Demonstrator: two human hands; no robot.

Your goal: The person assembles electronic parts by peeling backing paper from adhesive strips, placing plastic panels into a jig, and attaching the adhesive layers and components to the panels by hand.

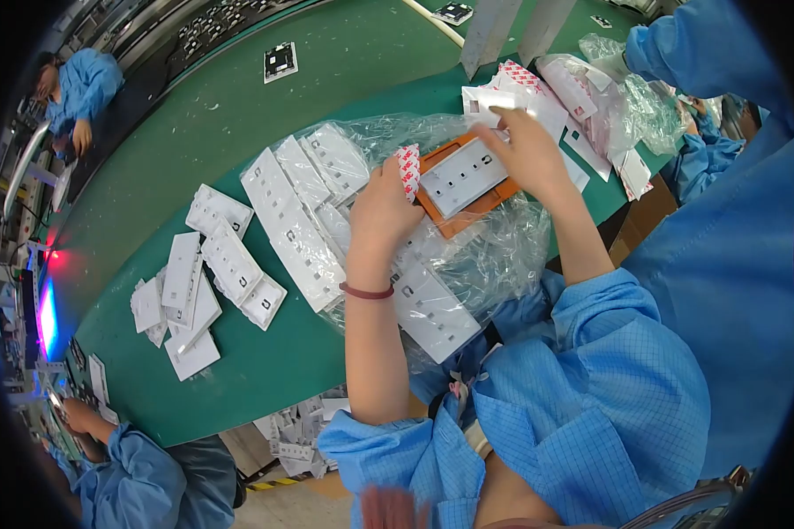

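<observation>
White slotted rectangular panel [459,181] is set in orange rectangular tray [487,208]. Red-and-white patterned strip [408,167] is held by L hand [385,204]; R hand [529,152] half-curled by panel's R end, grip can't be told. Panel best kept flat, pressed lightly.

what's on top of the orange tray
A white panel lies on the orange tray. The surface beneath is covered, and the right hand hides part of one side.

This looks like a factory assembly floor. Blue grid-patterned cloth work smocks [591,388] surround a dark-green tabletop [300,361] piled with flat white rectangular parts [183,273], beside a long green conveyor-like surface [220,115] bearing square black components [280,60].
</observation>
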